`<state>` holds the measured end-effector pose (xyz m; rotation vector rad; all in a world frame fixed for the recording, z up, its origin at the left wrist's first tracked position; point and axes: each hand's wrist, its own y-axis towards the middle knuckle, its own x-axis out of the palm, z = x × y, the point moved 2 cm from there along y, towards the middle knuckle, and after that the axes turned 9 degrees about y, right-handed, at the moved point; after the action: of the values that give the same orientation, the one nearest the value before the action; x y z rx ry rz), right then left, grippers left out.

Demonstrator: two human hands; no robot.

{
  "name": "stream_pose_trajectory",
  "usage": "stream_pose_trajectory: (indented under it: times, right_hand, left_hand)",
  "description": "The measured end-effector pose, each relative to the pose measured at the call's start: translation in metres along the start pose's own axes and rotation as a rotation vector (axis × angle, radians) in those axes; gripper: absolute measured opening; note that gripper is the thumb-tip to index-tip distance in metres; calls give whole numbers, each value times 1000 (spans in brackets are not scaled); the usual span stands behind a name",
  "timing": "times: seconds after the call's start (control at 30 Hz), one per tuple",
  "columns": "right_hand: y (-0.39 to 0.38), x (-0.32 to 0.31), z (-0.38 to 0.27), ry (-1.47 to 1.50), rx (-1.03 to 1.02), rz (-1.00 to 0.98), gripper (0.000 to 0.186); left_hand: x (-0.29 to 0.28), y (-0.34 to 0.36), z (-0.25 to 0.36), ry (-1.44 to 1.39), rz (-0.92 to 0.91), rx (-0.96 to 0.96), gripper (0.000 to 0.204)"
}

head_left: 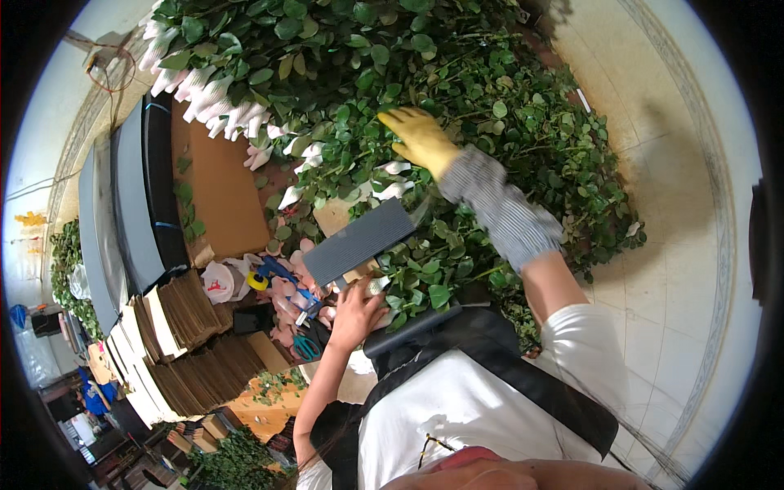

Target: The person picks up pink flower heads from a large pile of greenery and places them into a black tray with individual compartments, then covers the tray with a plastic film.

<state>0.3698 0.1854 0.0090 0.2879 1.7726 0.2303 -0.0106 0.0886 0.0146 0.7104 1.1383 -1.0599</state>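
My right hand [420, 140], in a yellow glove with a grey striped knit cuff, reaches over the heap of leafy green rose stems [523, 122]. Its fingers are stretched out, and no stem shows in its grip. Close to my body, my bare left hand [357, 314] curls its fingers around a rose head in a white net sleeve [377, 285]. Leafy stems [437, 282] extend right from that rose across my front. Just above the left hand lies a dark grey ribbed board [359, 241]. More white-netted rose heads [306, 159] stick out from the heap's left side.
Left of my left hand are teal-handled scissors [306, 348], pink net sleeves [287, 298], a yellow-and-blue tool [260, 281] and a white plastic bag [226, 280]. Stacked cardboard sheets [188, 314] and tall grey panels [135, 196] stand farther left. Tiled floor [665, 269] lies right.
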Motion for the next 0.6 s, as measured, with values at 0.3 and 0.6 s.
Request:
stream_pose_trajectory:
  times: [0.3,0.6]
  right_hand:
    - [-22,16,4,-262,259,-573,18]
    - [17,-38,38,327,220,-576,48]
  left_hand:
    - [15,-10,8,-103,107,-204,41]
    - [23,-17,5,-282,165,-319,76]
